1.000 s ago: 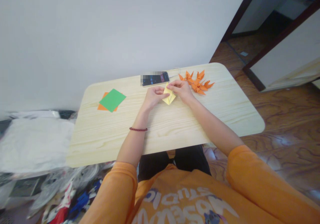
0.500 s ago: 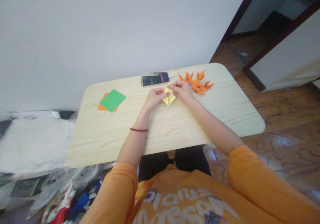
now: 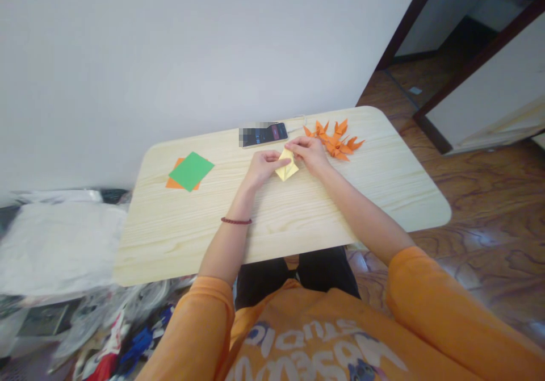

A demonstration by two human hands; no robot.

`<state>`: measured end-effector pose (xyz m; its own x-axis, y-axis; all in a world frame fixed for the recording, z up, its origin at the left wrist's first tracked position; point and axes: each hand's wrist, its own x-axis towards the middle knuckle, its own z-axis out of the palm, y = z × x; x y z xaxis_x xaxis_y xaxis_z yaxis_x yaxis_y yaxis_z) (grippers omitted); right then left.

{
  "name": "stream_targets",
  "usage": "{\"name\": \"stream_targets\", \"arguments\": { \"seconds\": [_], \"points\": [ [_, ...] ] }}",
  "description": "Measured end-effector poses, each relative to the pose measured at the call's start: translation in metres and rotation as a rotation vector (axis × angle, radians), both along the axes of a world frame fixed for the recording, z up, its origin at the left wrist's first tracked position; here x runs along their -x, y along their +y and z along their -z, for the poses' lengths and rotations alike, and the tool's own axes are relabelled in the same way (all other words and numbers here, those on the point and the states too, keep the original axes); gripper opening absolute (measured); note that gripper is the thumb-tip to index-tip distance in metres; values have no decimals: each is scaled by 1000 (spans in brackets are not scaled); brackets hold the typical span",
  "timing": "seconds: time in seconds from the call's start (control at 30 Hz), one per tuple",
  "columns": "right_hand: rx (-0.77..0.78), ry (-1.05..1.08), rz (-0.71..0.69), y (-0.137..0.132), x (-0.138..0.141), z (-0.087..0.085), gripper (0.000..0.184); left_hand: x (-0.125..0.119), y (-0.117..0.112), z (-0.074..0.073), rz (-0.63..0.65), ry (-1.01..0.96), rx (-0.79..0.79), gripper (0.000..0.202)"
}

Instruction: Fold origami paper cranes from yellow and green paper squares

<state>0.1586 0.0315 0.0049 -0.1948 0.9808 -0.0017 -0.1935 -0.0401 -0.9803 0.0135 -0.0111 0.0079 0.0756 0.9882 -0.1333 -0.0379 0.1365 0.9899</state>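
Near the middle of the wood-grain table (image 3: 298, 216), a folded yellow origami paper (image 3: 286, 172) is pinched in my left hand (image 3: 260, 168), and my right hand (image 3: 311, 154) grips its top corner. Just beyond lies a smartphone (image 3: 264, 135); orange origami cranes (image 3: 337, 141) cluster rightward; well left, a green sheet (image 3: 191, 171) overlaps an orange sheet (image 3: 173, 184).

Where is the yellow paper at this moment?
In the head view, the yellow paper is held by the left hand and right hand, just this side of the phone, left of the orange origami.
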Motion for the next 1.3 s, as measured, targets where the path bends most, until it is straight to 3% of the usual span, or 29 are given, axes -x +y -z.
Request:
{"name": "stream_targets", "arguments": {
  "seconds": [0.57,0.9,1.3],
  "points": [
    [74,49,-183,-2,-7,-9,42,6,-1,-5,146,29,68,30],
    [53,52,-183,-2,-7,-10,48,9,1,-1,192,-17,99,31],
    [-10,-19,-107,0,-7,-7,38,9,0,-5,184,7,93,32]
  ]
}}
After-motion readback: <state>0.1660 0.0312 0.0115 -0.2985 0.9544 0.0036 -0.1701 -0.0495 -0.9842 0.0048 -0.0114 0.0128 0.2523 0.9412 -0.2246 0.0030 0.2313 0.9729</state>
